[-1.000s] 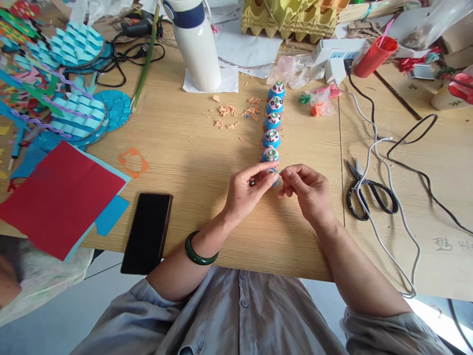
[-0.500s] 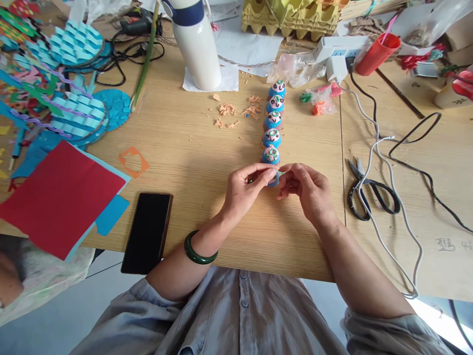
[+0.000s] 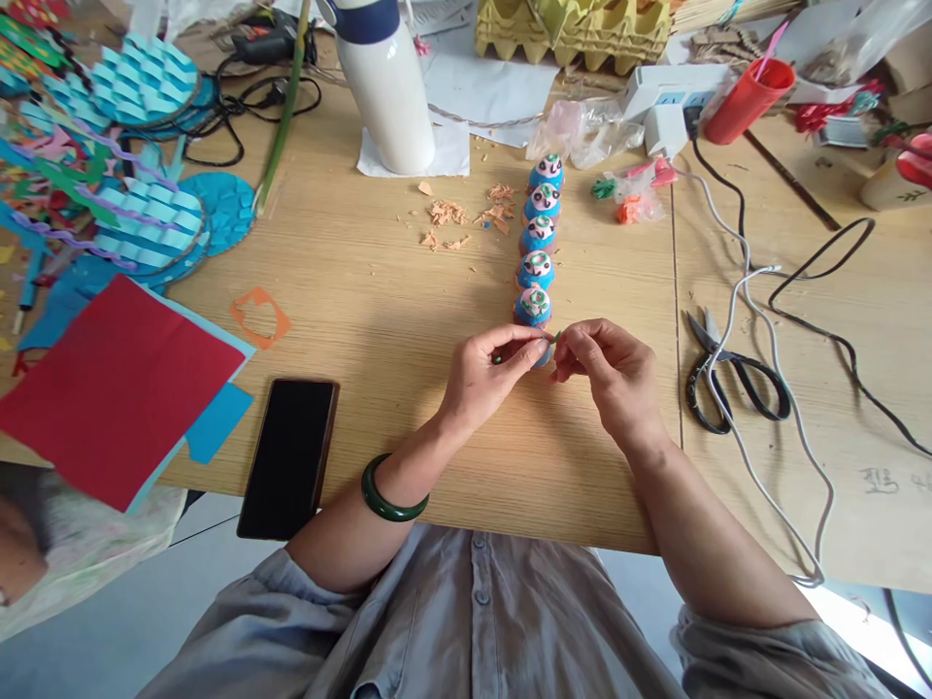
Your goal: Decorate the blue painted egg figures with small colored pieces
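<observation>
Wooden tabletop (image 3: pixel 379 311) all the way across, cluttered at the edges, bare in the middle. Dead centre: left hand (image 3: pixel 489 374) and right hand (image 3: pixel 610 374) close together, fingertips almost meeting, both pinched on one tiny green strip (image 3: pixel 554 338) just above the wood. Left thumb and forefinger closed on one end, right fingertips nipped on the other; too small to tell anything more about it. One dark green bangle (image 3: pixel 389 493) on the left wrist. Just behind the fingers, one row of painted egg-shaped pieces (image 3: pixel 540 233), blue with pink and green tops: five counted in plain sight, a sixth half hidden behind the fingertips, the line running straight away from the hands. Beside the row, one scatter of orange paper shavings (image 3: pixel 466 216). Off to the right, one pair of black-handled scissors (image 3: pixel 728 374) lying flat, with two cables (image 3: pixel 764 320) looping over and past them, one white, one black. Front left, one black phone (image 3: pixel 289 456) face up, near one red paper sheet (image 3: pixel 116 383) resting on blue card. Far side: one white flask (image 3: pixel 384 83) upright on a paper square, one yellow egg tray (image 3: pixel 575 29), one red cup (image 3: pixel 744 102) tipped over. Left edge: several blue woven paper discs (image 3: pixel 156 218), at least three.
</observation>
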{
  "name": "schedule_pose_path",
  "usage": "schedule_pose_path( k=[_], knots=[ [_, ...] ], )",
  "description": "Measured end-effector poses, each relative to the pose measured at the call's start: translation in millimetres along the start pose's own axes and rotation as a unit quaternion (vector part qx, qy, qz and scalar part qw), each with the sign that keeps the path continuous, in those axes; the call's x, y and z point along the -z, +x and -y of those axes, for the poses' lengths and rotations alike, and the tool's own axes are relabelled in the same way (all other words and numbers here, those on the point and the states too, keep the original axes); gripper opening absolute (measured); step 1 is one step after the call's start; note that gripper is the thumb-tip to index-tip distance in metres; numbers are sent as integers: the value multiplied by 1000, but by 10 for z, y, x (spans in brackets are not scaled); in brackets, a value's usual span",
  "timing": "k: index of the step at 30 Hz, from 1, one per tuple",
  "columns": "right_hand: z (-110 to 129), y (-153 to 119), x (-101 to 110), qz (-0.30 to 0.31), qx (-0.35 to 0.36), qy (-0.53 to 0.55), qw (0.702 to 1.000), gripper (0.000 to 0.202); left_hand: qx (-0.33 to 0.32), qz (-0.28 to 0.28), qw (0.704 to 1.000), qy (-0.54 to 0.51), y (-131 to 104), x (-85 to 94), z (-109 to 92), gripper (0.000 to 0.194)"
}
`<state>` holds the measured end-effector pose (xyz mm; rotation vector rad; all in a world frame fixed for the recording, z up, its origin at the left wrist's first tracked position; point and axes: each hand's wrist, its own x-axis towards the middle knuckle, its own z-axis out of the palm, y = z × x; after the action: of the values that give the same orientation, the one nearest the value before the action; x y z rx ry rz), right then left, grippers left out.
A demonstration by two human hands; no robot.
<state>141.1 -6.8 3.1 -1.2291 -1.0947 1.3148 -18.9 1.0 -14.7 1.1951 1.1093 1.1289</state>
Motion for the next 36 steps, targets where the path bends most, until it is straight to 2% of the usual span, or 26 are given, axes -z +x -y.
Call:
schedule_pose_path(
  k=[7,15,21,25,31,36],
  knots=[
    [-73,3,2,7,28,-26,999,37,-4,3,1000,18,-5,6,8,21],
    [-98,-23,15,15,73,-78,994,25,-3,7,999,32,-8,9,6,25],
    [-91,-45,21,12,154,-179,972,9,10,7,999,42,-13,17,-33,30],
    [-94,-54,34,17,184,-226,956,9,15,17,999,39,-28,17,-86,38],
    [-90,-60,36,22,186,-233,954,12,29,14,999,17,-19,28,-48,42],
    [-82,-51,15,2,110,-128,986,21,27,6,999,19,-18,41,6,41]
  ],
)
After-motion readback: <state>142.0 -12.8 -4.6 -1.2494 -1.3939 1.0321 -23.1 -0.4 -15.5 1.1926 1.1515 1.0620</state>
